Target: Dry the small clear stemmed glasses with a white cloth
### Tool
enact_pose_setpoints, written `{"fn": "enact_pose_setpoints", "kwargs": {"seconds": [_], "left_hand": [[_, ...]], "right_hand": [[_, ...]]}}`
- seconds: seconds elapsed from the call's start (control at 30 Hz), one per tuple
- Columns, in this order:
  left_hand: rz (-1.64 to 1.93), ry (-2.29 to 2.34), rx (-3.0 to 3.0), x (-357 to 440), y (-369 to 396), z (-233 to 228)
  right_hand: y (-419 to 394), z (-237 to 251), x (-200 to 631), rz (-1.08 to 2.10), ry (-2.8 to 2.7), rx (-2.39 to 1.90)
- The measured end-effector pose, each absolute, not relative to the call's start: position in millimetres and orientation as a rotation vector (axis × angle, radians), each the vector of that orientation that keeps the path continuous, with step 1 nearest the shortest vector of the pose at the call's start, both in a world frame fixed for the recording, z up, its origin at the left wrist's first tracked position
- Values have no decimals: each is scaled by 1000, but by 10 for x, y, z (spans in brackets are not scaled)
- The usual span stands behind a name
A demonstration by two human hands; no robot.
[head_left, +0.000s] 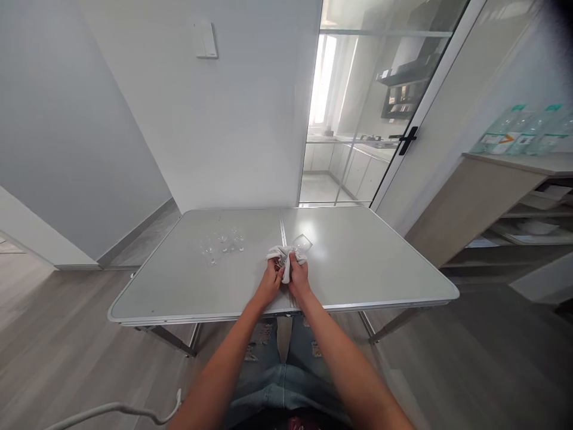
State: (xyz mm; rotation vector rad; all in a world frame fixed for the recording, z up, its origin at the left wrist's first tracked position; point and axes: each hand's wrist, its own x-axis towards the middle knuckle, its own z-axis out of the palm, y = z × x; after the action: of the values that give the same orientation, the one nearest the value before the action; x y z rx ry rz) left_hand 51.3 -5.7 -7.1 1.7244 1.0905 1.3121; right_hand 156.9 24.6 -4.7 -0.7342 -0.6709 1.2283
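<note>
While both hands grip it through a white cloth point(283, 258), the glass point(299, 245) lies tilted, its mouth pointing up and right. The left hand point(270, 283) and right hand point(298, 276) have their fingers clamped on the cloth-wrapped glass.

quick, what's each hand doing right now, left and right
Left hand: closed on the white cloth wrapped around the glass.
Right hand: closed on the same cloth and glass.

Desk point(358, 263): pale folding top, metal rim, seam down the middle.
Small glasses point(222, 242): clear cluster on the desk's left half.
Wall switch point(206, 39): high above the desk.
Glass door point(385, 101): behind the desk's right half, black handle.
Shelf unit point(505, 203): right of the desk.
Water bottles point(523, 128): atop the shelf unit.
</note>
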Motion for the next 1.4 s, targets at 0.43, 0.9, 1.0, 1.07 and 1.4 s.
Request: {"fn": "enact_pose_setpoints", "kwargs": {"seconds": [0.43,0.9,1.0,1.07,1.4], "left_hand": [[1577,1381,1402,360,20,-97],[1597,929,1168,261,37,-14],[1690,864,1072,223,66,-41],[1803,839,981,188,105,-60],[1991,859,839,158,154,-59]], "right_hand": [[272,-107,1599,1079,-1108,-906],[179,-121,1579,1273,-1439,-782],[216,-203,1576,1271,-1251,-855],[261,-251,1580,1250,-995,-902],[316,-118,1617,1256,-566,-725]]}}
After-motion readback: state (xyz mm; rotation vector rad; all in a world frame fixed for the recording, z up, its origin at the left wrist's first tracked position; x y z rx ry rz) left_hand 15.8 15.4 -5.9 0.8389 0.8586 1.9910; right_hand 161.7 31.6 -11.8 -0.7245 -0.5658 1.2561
